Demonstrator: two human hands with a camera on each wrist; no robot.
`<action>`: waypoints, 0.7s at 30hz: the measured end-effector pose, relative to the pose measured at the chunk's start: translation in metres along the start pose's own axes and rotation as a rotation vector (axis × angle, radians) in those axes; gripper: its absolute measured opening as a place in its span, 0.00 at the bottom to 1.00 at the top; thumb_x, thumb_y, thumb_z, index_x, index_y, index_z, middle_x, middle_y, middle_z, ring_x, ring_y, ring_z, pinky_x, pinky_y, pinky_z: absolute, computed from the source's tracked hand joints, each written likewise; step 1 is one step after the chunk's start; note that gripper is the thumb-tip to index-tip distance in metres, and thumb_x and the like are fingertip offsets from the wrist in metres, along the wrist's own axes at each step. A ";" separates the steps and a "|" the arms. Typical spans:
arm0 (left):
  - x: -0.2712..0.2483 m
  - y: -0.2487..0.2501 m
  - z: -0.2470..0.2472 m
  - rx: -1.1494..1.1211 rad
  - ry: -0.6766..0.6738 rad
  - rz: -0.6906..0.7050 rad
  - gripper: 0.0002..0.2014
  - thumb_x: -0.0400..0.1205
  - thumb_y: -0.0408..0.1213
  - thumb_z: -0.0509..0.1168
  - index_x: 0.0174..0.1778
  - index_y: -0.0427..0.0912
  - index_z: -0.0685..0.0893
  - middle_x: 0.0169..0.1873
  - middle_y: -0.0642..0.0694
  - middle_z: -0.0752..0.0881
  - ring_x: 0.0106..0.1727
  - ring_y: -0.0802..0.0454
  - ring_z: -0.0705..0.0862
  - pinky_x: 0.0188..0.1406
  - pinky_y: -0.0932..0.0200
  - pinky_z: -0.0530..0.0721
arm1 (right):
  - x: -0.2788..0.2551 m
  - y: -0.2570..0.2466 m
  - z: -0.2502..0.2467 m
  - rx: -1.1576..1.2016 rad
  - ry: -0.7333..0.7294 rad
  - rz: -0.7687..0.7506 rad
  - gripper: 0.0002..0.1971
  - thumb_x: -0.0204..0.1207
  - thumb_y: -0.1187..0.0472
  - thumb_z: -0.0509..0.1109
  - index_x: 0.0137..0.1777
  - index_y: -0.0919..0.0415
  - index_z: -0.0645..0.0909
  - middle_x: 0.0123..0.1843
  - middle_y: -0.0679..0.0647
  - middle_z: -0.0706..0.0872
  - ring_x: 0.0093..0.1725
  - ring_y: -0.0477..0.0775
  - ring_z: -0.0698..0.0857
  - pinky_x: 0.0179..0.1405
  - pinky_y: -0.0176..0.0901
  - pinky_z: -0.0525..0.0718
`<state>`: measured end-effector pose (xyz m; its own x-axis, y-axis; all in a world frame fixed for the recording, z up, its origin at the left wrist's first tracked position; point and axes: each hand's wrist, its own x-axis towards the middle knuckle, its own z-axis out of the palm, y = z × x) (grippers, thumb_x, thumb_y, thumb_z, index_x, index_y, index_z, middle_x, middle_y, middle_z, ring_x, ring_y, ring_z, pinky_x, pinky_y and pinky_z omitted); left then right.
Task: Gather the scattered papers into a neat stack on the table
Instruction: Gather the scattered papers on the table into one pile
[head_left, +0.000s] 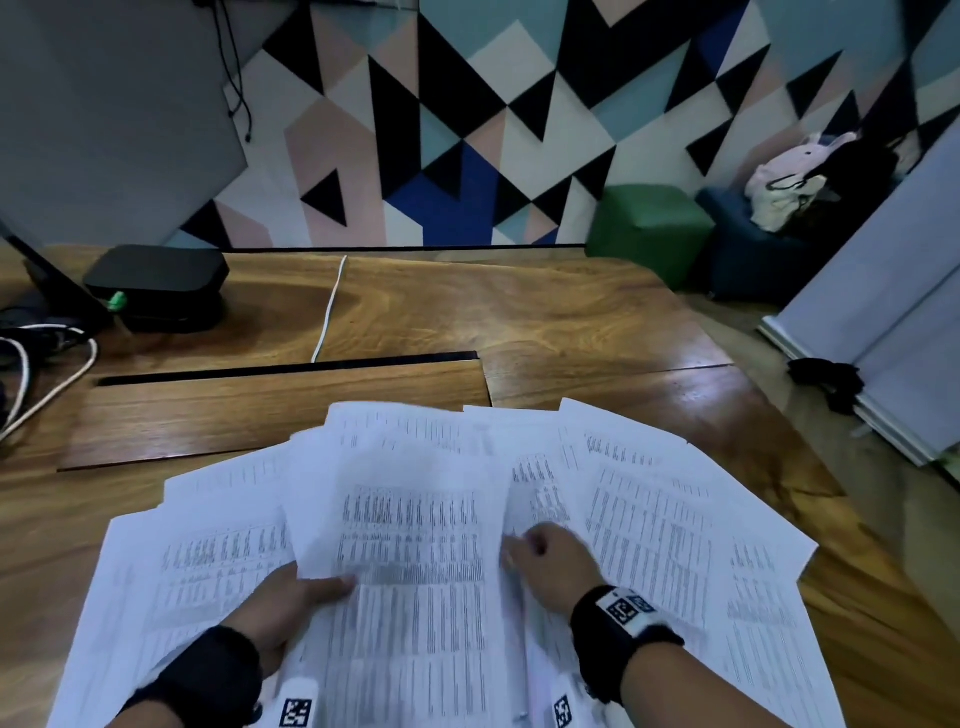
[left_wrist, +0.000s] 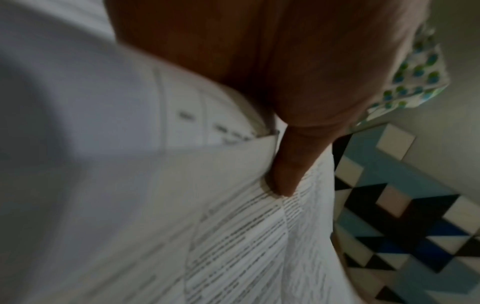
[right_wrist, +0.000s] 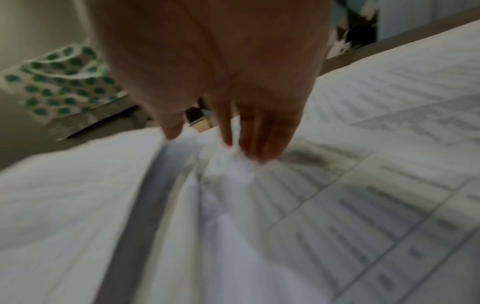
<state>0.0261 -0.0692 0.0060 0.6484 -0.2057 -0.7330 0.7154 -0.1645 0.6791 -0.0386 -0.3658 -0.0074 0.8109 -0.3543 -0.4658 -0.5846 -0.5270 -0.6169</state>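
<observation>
White printed papers (head_left: 649, 519), covered in dense rows of small black text, lie fanned out and overlapping across the near part of the brown wood-grain worktop (head_left: 519, 322). The left hand (head_left: 291, 603) grips a bundle of these sheets (head_left: 410, 545) at its left edge, thumb (left_wrist: 288, 164) pressed on top of the printed face and the fingers hidden underneath; the bundle is lifted a little above the spread. The right hand (head_left: 545, 561) is at the bundle's right edge, knuckles up, and the right wrist view shows its fingertips (right_wrist: 259, 144) curled down and pinching a raised fold of paper (right_wrist: 233, 170). Both pictures are blurred, so how many sheets each hand has cannot be told. Each wrist carries a black strap, the right one with a white square-patterned marker tag (head_left: 623, 608).

Farther back on the worktop sits a flat black rounded box (head_left: 156, 280), with a white cable (head_left: 327, 312) running beside it. Behind stands a wall of black, pink, blue and white triangles (head_left: 467, 104), and a green cube stool (head_left: 649, 223) at the right.
</observation>
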 end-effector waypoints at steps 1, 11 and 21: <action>-0.002 0.003 -0.005 0.001 0.011 0.015 0.12 0.76 0.26 0.70 0.56 0.29 0.85 0.48 0.28 0.91 0.48 0.28 0.90 0.52 0.36 0.87 | 0.006 0.006 -0.008 -0.053 0.118 0.088 0.24 0.70 0.35 0.69 0.51 0.56 0.78 0.52 0.55 0.79 0.47 0.52 0.80 0.47 0.45 0.80; -0.010 -0.014 -0.049 -0.087 0.331 0.094 0.15 0.76 0.23 0.70 0.59 0.28 0.82 0.46 0.32 0.89 0.45 0.36 0.88 0.46 0.47 0.83 | 0.024 0.009 -0.017 -0.260 -0.036 0.359 0.16 0.71 0.50 0.74 0.45 0.63 0.79 0.33 0.50 0.77 0.39 0.53 0.84 0.42 0.43 0.84; -0.019 -0.011 -0.045 -0.048 0.363 0.095 0.16 0.77 0.22 0.68 0.61 0.28 0.80 0.39 0.38 0.86 0.40 0.41 0.84 0.42 0.51 0.79 | 0.026 0.104 -0.080 -0.361 0.076 0.660 0.17 0.66 0.44 0.68 0.40 0.58 0.75 0.62 0.61 0.83 0.54 0.61 0.83 0.37 0.47 0.76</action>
<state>0.0177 -0.0196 0.0112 0.7565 0.1392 -0.6390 0.6532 -0.1144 0.7484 -0.0761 -0.4916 -0.0327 0.3028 -0.7298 -0.6130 -0.9150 -0.4026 0.0274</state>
